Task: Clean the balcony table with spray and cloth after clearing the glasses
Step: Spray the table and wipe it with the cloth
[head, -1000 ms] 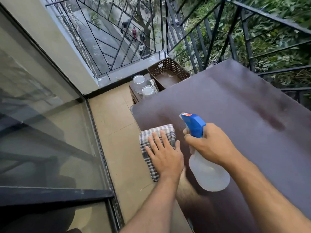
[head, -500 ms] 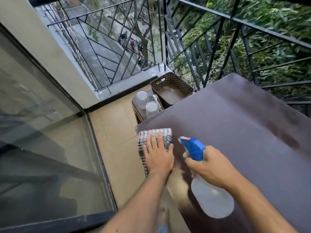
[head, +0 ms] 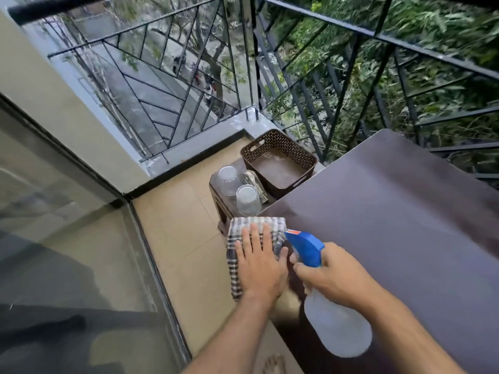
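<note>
1. Cloth (head: 256, 228), checked, lay at the table (head: 405, 225) corner, partly hanging over its edge.
2. Left hand (head: 260, 265) pressed flat on it, fingers spread open.
3. Right hand (head: 334, 276) gripped the spray (head: 324, 292) neck, nozzle toward the cloth.
4. Two glasses (head: 237, 190) stood upturned on a stool (head: 224, 211) beside a basket (head: 278, 157).
</note>
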The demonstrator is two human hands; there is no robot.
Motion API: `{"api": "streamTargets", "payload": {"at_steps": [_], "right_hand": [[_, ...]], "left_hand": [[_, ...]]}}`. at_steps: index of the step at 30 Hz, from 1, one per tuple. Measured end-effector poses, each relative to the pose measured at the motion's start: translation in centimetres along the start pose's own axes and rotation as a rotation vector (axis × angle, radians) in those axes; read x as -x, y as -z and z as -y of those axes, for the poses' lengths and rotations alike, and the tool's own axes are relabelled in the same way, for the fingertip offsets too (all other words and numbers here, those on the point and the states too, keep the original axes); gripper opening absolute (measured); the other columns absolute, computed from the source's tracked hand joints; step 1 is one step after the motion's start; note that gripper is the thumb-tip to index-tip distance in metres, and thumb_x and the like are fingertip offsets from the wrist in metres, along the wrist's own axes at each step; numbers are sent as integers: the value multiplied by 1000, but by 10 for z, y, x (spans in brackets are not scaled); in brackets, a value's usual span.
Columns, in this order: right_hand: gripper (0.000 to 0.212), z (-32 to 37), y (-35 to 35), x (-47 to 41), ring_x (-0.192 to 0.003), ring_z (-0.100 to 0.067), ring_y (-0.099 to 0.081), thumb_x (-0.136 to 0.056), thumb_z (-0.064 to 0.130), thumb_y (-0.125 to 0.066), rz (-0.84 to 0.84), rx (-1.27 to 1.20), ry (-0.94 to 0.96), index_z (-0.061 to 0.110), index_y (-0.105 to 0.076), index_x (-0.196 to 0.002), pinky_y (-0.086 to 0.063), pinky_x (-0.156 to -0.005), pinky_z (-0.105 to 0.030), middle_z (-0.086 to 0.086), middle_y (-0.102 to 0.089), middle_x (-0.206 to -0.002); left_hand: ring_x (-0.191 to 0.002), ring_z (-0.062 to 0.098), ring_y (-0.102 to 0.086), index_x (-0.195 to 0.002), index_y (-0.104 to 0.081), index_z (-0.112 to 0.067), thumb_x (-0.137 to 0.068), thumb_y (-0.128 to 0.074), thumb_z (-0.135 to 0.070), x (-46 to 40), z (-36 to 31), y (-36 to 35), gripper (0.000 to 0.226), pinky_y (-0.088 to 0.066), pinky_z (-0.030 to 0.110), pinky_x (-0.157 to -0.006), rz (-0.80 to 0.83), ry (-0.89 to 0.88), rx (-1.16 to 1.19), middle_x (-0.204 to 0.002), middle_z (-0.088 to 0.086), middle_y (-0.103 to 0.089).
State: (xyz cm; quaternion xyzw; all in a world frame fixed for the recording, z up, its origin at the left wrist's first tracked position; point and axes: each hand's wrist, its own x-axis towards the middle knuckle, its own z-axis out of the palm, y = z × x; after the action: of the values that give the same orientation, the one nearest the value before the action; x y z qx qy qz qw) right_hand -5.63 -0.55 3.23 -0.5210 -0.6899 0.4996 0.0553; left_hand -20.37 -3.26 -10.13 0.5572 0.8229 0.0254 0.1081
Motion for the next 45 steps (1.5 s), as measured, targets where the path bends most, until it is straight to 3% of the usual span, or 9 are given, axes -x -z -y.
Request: {"api": "streamTargets", "payload": {"at_steps": [4, 8, 16, 24, 28, 32, 37, 42, 45], "right_hand": [[13, -15, 8, -4, -46, -5, -56, -82, 20, -62, -154, -38, -43, 14, -62, -71, -42, -48, -12, -2, -72, -60], [18, -25, 17, -3, -54, -15, -47, -83, 20, -62, -237, -84, -94, 2, -61, -87, -40, -56, -30, -17, -66, -68], [17, -39, 35, 11, -44, -5, -53, -82, 21, -63, -364, -107, -153, 7, -60, -72, -40, -49, -19, 1, -71, -59], [6, -58, 41, 19, -68, -28, -63, -82, 21, -63, -542, -214, -170, 15, -62, -84, -45, -60, -31, -11, -68, -72], [10, -51, 41, 15, -66, -18, -69, -76, 34, -61, -635, -293, -193, 31, -66, -84, -50, -63, -30, 3, -71, -64], [16, -43, 47, 5, -71, -12, -70, -69, 42, -54, -669, -303, -177, 38, -64, -82, -51, -64, -29, 11, -71, -65], [9, -46, 55, -11, -74, -15, -69, -82, 29, -64, -719, -320, -197, 38, -63, -82, -50, -63, -29, 8, -71, -68], [9, -49, 63, -29, -67, -17, -68, -84, 24, -64, -801, -340, -242, 32, -63, -80, -52, -65, -33, 4, -70, -67], [7, -49, 64, -38, -61, -11, -60, -83, 25, -61, -824, -364, -251, 30, -62, -78, -48, -59, -29, 8, -67, -67]], "left_hand": [[-150, 30, -21, -154, -31, -20, -96, -39, -58, -3, 10, -4, 70, -20, 49, -120, -59, -351, -14, -160, 10, -30], [-153, 25, -9, -156, -21, -25, -100, -32, -60, 8, 19, -16, 67, -12, 47, -119, 17, -762, -42, -164, 1, -17], [-152, 20, 12, -158, -6, -30, -98, -19, -61, -50, -24, 8, 69, 13, 40, -121, 125, -705, -90, -166, -1, -1], [-148, 20, 24, -153, 3, -38, -95, -16, -62, -37, -36, 2, 66, 12, 40, -119, 144, -724, -37, -162, -7, 10], [-147, 18, 28, -150, 14, -41, -93, -12, -65, -39, -37, 5, 67, 15, 40, -119, 156, -722, -76, -159, -10, 21], [-150, 20, 19, -154, 5, -39, -97, -19, -63, -38, -35, -1, 67, 7, 42, -119, 121, -726, -81, -163, -6, 9], [-150, 27, -17, -155, -28, -30, -98, -33, -57, -46, -42, -4, 63, -12, 44, -115, 81, -788, -56, -162, 1, -25], [-150, 12, 14, -156, -20, -36, -96, -19, -59, -88, -67, 6, 64, 9, 36, -121, 204, -883, 87, -164, -11, -3], [-148, -1, 14, -154, -25, -39, -95, -20, -59, -97, -70, 10, 63, 9, 30, -122, 277, -864, 244, -162, -18, -3]]}}
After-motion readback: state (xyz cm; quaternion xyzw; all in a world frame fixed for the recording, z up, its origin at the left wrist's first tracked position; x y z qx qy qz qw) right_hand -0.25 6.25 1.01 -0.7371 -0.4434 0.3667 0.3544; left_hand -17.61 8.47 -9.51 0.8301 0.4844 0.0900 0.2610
